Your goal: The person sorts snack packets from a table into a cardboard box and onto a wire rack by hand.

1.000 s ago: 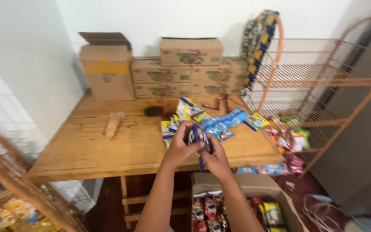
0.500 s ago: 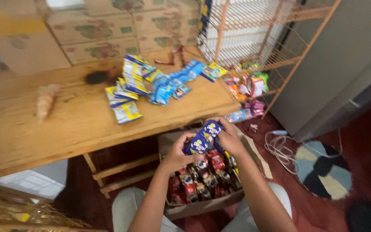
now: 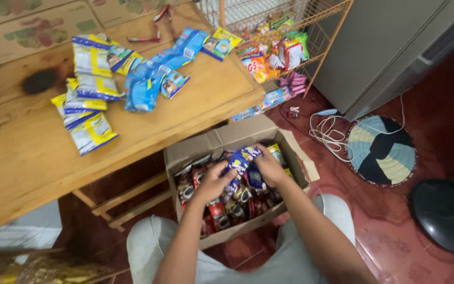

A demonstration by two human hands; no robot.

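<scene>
Both hands are down over the open cardboard box on the floor between the person's knees, and they share a small bunch of blue sachets: the left hand has its fingers curled round the lower end, and the right hand is closed on the upper side. The bunch sits just above the packed contents, touching or nearly touching them; which cannot be told. The box already looks close to full with dark red and brown sachets standing in rows. On the wooden worktop a good many more lie loose: blue sachet strips and yellow-and-white packets, so by the look of it much sorting is left.
</scene>
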